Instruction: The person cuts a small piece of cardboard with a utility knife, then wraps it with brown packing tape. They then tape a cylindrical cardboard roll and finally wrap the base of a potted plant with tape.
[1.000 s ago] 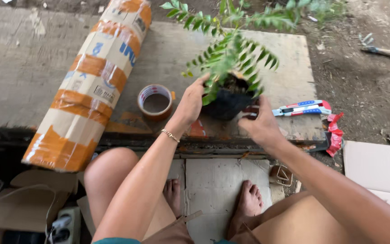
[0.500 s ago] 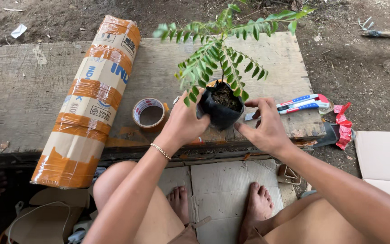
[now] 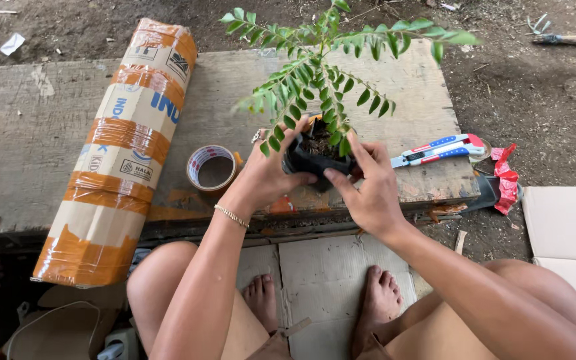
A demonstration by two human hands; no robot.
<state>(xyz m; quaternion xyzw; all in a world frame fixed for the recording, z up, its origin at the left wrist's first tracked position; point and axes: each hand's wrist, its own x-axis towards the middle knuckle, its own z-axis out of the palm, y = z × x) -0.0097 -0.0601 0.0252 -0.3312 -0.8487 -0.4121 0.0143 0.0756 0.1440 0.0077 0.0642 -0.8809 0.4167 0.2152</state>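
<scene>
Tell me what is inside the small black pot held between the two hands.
Inside the black pot: dark soil and the stem of a leafy green seedling. Roots and deeper soil are hidden by the pot's wall, the left hand and right hand.

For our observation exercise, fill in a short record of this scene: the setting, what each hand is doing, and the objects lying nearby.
Setting: worn wooden board on bare soil, seen from above
Left hand: grip closed on the small black plant bag
Right hand: grip closed on the same bag, opposite side
Plant: leafy seedling upright in the bag
Left of the hands: tape roll, then a taped cardboard roll
Right of the hands: utility knife, red wrapper
</scene>
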